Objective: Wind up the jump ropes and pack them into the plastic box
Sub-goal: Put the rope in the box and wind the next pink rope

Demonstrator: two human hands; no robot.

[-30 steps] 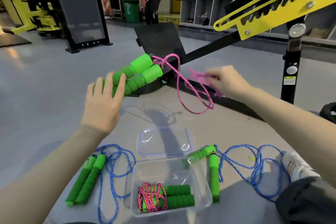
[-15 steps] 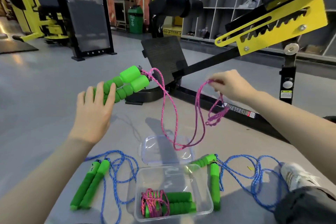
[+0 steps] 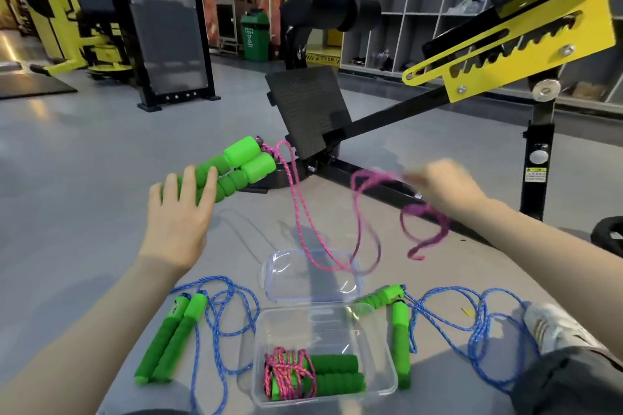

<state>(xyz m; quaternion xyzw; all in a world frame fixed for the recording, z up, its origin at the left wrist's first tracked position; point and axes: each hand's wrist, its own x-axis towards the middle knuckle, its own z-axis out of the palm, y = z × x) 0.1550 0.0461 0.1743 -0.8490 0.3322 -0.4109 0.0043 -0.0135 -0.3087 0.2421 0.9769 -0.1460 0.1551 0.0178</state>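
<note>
My left hand [image 3: 178, 212] grips the two green foam handles [image 3: 241, 163] of a pink jump rope, held side by side and pointing up to the right. Its pink cord [image 3: 303, 222] hangs from the handle ends in a long loop over the lid. My right hand [image 3: 441, 184] pinches the cord's far part, which trails blurred below the wrist. The clear plastic box [image 3: 377, 360] stands on the floor in front of me. A wound pink rope with green handles [image 3: 303, 376] lies inside it.
The box's clear lid [image 3: 310, 276] lies just behind it. Two blue jump ropes with green handles lie loose on the floor, one to the left [image 3: 175, 340] and one to the right [image 3: 448, 323]. A black and yellow gym bench frame [image 3: 371, 175] stands behind. My shoe [image 3: 553, 330] is at right.
My right hand dropped lower and drew the pink cord outward to the right. The loop now hangs longer, down over the lid. The left hand kept its hold on the handles.
</note>
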